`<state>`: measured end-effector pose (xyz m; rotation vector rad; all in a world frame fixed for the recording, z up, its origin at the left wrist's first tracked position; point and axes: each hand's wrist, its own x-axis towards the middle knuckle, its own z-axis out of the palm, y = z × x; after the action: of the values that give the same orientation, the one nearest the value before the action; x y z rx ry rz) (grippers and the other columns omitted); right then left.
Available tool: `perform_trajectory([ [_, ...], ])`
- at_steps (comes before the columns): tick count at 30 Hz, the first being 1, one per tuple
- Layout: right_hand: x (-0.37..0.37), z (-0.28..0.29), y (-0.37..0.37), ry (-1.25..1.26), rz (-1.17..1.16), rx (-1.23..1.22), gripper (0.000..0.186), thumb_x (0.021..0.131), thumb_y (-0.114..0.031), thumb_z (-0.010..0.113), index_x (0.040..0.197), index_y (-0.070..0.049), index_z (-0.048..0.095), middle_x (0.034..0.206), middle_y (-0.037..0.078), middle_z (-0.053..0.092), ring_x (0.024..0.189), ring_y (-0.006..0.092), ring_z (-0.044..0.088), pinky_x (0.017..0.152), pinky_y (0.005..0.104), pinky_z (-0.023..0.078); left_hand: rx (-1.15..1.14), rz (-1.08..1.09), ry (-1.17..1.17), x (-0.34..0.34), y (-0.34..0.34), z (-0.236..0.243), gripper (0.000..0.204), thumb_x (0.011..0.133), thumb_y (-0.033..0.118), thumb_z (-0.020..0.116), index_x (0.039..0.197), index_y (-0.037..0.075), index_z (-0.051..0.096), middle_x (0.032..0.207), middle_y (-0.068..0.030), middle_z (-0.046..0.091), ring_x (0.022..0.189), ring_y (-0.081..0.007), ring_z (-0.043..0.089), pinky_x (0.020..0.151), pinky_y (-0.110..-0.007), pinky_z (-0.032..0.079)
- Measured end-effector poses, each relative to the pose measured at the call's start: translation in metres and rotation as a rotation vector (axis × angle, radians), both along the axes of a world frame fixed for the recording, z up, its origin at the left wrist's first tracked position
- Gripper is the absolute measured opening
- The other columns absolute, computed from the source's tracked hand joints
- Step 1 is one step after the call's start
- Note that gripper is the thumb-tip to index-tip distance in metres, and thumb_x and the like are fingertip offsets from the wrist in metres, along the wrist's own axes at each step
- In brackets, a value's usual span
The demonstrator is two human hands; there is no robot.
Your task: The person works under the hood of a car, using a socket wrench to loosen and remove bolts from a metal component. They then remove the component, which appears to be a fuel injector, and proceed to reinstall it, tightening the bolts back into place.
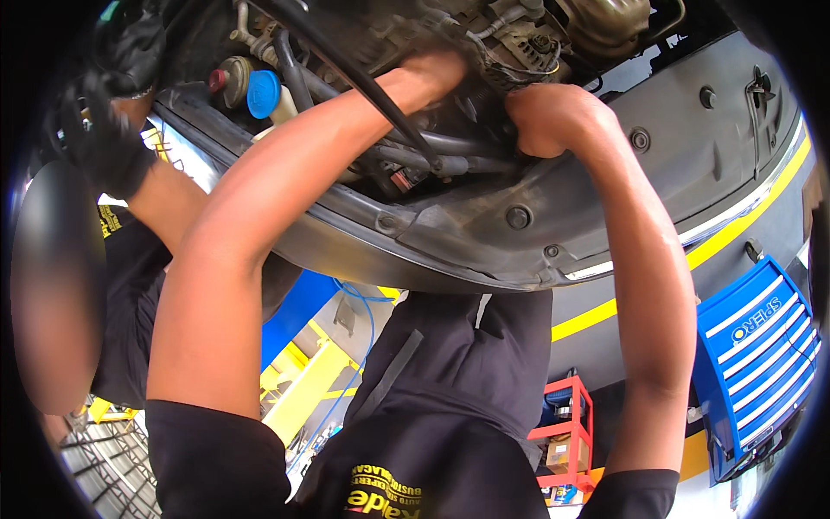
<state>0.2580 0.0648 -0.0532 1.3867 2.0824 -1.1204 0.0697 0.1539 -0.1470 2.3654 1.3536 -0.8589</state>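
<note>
My left hand (430,73) reaches deep into a car's engine bay (406,35), its fingers hidden among black hoses (363,82) and grey pipes (450,143). My right hand (553,117) is clenched at the end of those pipes, just below a ribbed alternator (526,48); what it grips is hidden by the fist. Both bare forearms come up from the lower edge. The dark front panel (519,216) of the car runs below both hands.
A co-worker's black-gloved hand (108,138) works at the bay's left side, near a blue cap (263,93) and a red cap (218,80). A blue tool cabinet (756,363), a red cart (566,432) and a yellow lift arm (303,389) stand behind.
</note>
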Motion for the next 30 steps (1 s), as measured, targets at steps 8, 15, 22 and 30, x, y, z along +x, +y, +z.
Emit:
perform_trajectory([
  [8, 0.003, -0.011, -0.005, 0.045, -0.033, 0.047, 0.036, 0.078, -0.009, 0.063, 0.110, 0.002, 0.076, 0.118, 0.021, 0.074, 0.114, 0.0382, 0.070, 0.092, 0.0466, 0.059, -0.077, -0.034, -0.014, -0.007, 0.005, -0.007, 0.034, 0.088, 0.001, 0.067, 0.122, -0.002, 0.069, 0.129, -0.0270, 0.068, 0.124, -0.0419, 0.064, 0.103, -0.050, 0.055],
  [15, 0.001, -0.023, -0.006, 0.004, 0.022, 0.057, 0.034, 0.085, -0.011, 0.062, 0.116, -0.007, 0.078, 0.122, 0.016, 0.075, 0.116, 0.0359, 0.071, 0.093, 0.0463, 0.060, 0.080, -0.171, -0.001, 0.000, -0.005, -0.003, 0.021, 0.094, 0.006, 0.059, 0.107, 0.002, 0.075, 0.116, -0.0223, 0.074, 0.109, -0.0403, 0.072, 0.089, -0.047, 0.061],
  [22, -0.007, -0.002, -0.016, -0.004, -0.117, 0.095, 0.032, 0.085, -0.009, 0.065, 0.114, -0.008, 0.079, 0.124, 0.018, 0.075, 0.117, 0.0327, 0.072, 0.094, 0.0441, 0.060, 0.155, -0.225, -0.046, -0.010, -0.012, 0.017, 0.023, 0.096, 0.010, 0.057, 0.108, 0.005, 0.076, 0.111, -0.0198, 0.075, 0.105, -0.0382, 0.074, 0.086, -0.047, 0.062],
  [30, 0.001, -0.004, -0.010, 0.045, -0.046, 0.126, 0.023, 0.083, -0.014, 0.068, 0.099, -0.001, 0.079, 0.104, 0.021, 0.077, 0.104, 0.0382, 0.074, 0.089, 0.0469, 0.060, 0.223, -0.232, -0.161, -0.016, -0.012, 0.023, 0.013, 0.090, 0.004, 0.061, 0.097, 0.000, 0.072, 0.100, -0.0217, 0.074, 0.096, -0.0387, 0.075, 0.080, -0.047, 0.063],
])
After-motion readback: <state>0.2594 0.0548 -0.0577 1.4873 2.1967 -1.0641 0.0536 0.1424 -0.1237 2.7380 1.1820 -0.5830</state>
